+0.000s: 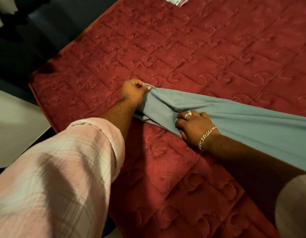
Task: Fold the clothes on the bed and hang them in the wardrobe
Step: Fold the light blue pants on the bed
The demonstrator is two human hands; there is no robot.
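A soft, smooth grey-blue garment lies stretched across the bed, running from near the bed's left corner off toward its right edge. The cloth is plain and thin, gathered into long folds where it is being pulled. The left hand has its fingers curled tight round the bunched end of the garment, gripping it just in from the bed's left edge. The right hand sits close beside it, nearer the front edge, fingers curled down and pinching a ridge of the same cloth against the cover. That hand wears a ring and a chunky silver chain bracelet.

The bed is covered with a deep red quilted cover, velvety, stitched in a grid with pale curled motifs in each square. The left arm's rolled pink-and-white checked sleeve fills the lower left of the view and hides the bed's near corner. At the bed's far edge lies a scrap of pale patterned fabric, mostly cut off. Beyond the left edge the floor is dark.
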